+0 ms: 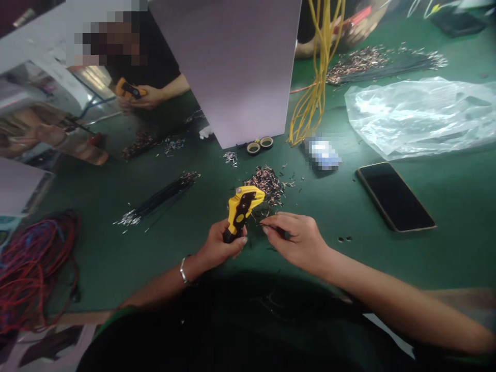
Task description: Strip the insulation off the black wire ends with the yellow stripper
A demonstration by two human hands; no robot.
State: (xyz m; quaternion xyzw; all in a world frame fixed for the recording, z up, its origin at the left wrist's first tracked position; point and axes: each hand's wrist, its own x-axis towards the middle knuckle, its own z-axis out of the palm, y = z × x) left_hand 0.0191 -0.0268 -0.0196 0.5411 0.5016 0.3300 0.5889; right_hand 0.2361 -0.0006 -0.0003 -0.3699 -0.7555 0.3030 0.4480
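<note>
Left hand (pixel 217 247) wraps the tool (pixel 240 212), long axis slanting up-right, head near the scraps (pixel 269 178). Right hand (pixel 296 237) pinches a thin wire (pixel 261 223), just right of the tool, below its head.

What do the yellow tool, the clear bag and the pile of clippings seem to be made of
Yellow tool: probably hard plastic, smooth and evenly coloured. Clear bag: likely thin plastic film, shiny, see-through and wrinkled. Pile of clippings: perhaps copper and dark plastic sheathing, judging by coppery glints among black bits.
</note>
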